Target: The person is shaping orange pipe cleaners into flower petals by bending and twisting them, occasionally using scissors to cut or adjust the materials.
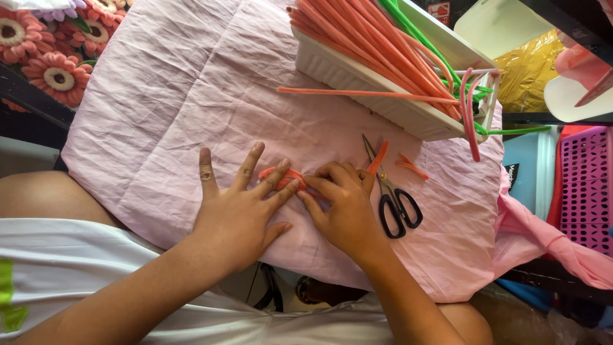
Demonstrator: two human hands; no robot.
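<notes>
1 scissors (397, 203), 1 white tray (383, 102)

Home craft corner: pink quilt (191, 83), tray of pipe cleaners (383, 102), scissors (396, 204).

Free room: wide bare stretch of pink cloth (191, 83) at left and far left, open to passage. Obstacles: white tray (383, 96) of pipe cleaners (357, 32) at far right, one stem (357, 93) laid out leftward over the cloth. Scissors (393, 198) lie just right of the right hand (341, 204), with cut pieces (412, 167) near them. Narrow gap is left between scissors and tray. Near edge is closed by the forearms; left hand (239, 214) is spread flat.
</notes>
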